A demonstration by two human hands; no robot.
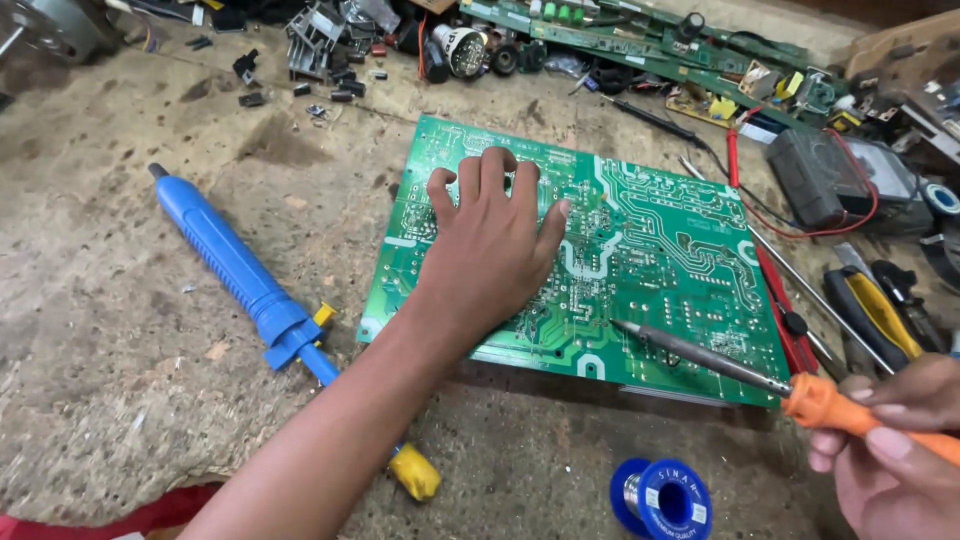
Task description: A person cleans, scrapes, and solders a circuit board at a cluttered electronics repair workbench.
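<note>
Soldering iron [745, 372]: long axis runs from lower right up to the left, lying shallow over the work. Dark metal tip points left and rests on the near edge zone of the green circuit board [650, 250], touching or just above the solder side; contact not sure. Orange handle sits at the lower right end.

Grip: right hand [890, 440] wraps the orange handle, fingers closed around it, thumb on top. The shaft and tip stick well out ahead of the hand, to its upper left. Hand is at the lower right corner of the view, partly cut off by the frame.

Left hand [490, 240]: palm down, pressed flat on the board left of centre, fingers spread and slightly curled, holding nothing. Forearm comes in diagonally from the lower left.

Board lies flat on a worn, stained bench top [100, 330], trace side up, slightly turned.

Around it: blue desoldering pump [235, 265] with yellow end lies left of the board, under the left forearm. Blue solder spool [662, 497] sits near the front edge, just beside the right hand. Screwdrivers [870, 310] and a dark multimeter [825, 175] lie right of the board. Loose parts and board strips crowd the far edge.
</note>
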